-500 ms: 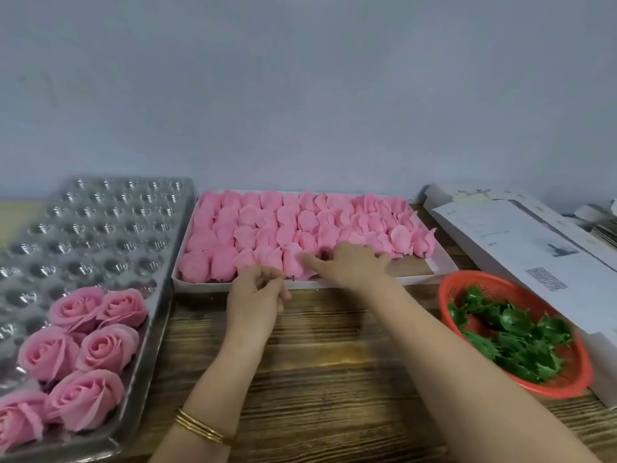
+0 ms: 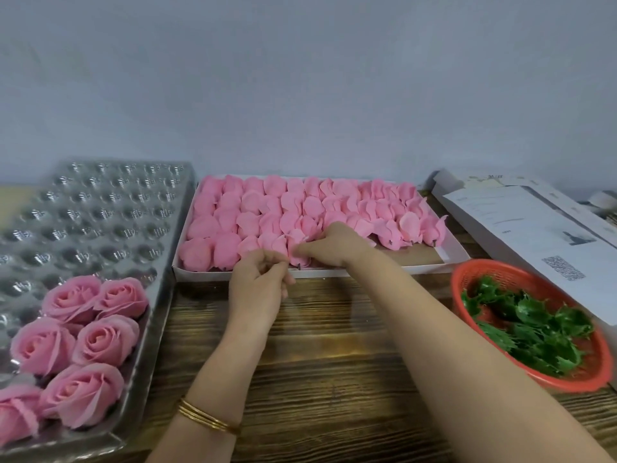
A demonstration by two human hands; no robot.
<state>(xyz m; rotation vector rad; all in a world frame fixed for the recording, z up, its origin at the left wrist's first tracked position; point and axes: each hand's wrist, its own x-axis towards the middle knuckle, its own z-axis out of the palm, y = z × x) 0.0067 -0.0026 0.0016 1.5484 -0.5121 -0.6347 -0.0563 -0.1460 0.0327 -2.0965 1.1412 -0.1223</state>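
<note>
A white box (image 2: pixel 457 252) at the middle of the wooden table holds several rows of pink flower heads (image 2: pixel 267 208), packed tight. My right hand (image 2: pixel 334 245) reaches into the front row and pinches a pink flower head (image 2: pixel 297 242) there. My left hand (image 2: pixel 258 289) hovers at the box's front edge just below it, fingers curled, thumb and fingertips close to the same flower. Whether the left hand holds anything is hidden by its own fingers.
A clear plastic tray (image 2: pixel 100 212) with round cells lies at the left, with several finished pink roses (image 2: pixel 96 335) in its near cells. An orange basket (image 2: pixel 467 279) of green leaf pieces (image 2: pixel 531 332) stands at the right. White printed papers (image 2: pixel 521 228) lie behind it.
My right hand has drawn slightly back toward the box's front row. My left hand has risen a little closer to it, so the two hands nearly meet.
</note>
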